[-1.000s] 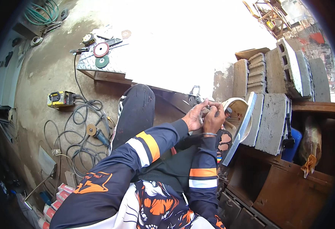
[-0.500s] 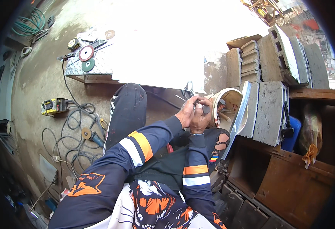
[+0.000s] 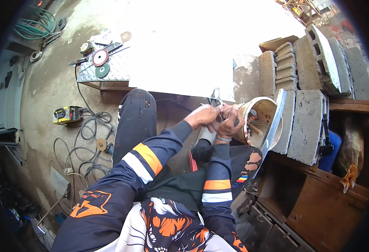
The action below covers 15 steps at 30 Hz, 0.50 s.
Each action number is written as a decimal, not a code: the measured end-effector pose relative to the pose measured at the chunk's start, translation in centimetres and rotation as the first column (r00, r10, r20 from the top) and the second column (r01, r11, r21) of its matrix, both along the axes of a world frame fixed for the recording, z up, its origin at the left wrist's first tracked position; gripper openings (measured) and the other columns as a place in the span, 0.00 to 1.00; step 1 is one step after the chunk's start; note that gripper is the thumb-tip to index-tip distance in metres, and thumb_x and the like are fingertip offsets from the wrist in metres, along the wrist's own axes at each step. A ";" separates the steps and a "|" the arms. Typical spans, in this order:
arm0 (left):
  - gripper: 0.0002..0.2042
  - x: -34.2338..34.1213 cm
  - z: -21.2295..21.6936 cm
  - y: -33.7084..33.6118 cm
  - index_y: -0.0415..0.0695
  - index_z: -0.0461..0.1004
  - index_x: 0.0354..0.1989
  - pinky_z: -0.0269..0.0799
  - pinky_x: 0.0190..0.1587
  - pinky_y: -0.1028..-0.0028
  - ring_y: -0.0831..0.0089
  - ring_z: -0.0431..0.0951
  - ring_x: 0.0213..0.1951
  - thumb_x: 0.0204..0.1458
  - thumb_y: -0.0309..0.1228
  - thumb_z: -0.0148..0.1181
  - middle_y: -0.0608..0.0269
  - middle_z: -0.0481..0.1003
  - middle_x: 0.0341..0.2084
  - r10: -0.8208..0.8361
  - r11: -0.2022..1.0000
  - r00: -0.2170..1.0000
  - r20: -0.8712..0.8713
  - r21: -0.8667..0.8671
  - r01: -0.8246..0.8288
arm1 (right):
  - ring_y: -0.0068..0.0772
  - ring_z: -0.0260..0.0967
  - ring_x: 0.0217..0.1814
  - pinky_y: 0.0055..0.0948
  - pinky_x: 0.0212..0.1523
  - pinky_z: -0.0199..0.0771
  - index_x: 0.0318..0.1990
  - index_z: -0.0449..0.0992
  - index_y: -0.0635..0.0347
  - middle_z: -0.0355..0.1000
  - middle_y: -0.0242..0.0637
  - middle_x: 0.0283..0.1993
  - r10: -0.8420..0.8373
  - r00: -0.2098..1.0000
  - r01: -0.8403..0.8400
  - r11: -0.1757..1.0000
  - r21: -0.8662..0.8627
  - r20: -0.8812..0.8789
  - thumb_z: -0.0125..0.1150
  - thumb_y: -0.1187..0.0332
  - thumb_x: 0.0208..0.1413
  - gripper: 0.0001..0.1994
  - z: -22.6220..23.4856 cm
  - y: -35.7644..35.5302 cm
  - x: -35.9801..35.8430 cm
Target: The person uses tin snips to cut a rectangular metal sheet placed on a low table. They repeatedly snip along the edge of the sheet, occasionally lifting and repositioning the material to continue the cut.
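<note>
My left hand (image 3: 205, 115) and my right hand (image 3: 231, 120) meet above my knees, just left of a white bucket (image 3: 247, 110). The fingers of both are bent and close together. A small dark piece shows at my right palm; its kind is hidden by the fingers. What my left fingers pinch, if anything, cannot be made out. Right behind the fingertips, at the edge of the white bright sheet (image 3: 180, 71), stands a grey metal tool with jaws like a clamp or pliers (image 3: 214, 95). Inside the bucket are a hammer-like wooden handle (image 3: 255, 129) and thin rods.
A curved metal strip (image 3: 275, 119) leans across the bucket. Concrete blocks (image 3: 305, 126) are stacked at right, beside a brown wooden cabinet (image 3: 314, 206). An angle grinder (image 3: 103, 145) and tangled black cable (image 3: 93, 122) lie on the floor at left. Cutting discs (image 3: 100, 58) rest on a tread-plate surface.
My hands have moved slightly right and apart from their tight clasp. My right hand has turned, with its fingers raised. The whole view has shifted a little.
</note>
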<state>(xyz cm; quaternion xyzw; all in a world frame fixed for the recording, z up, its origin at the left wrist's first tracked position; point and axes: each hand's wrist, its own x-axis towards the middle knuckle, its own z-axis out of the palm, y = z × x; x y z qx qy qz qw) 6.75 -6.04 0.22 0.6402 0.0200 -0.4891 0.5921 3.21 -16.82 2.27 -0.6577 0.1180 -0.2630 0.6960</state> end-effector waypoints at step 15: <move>0.06 3.1 -10.0 7.5 0.47 0.76 0.35 0.77 0.41 0.61 0.59 0.78 0.39 0.54 0.34 0.61 0.61 0.74 0.34 -0.481 0.788 0.123 0.868 0.489 -0.374 | 0.27 0.65 0.25 0.28 0.29 0.62 0.22 0.69 0.70 0.68 0.36 0.19 0.100 0.989 -0.113 0.986 -0.123 -0.107 0.50 0.61 0.64 0.21 0.3 -1.0 1.0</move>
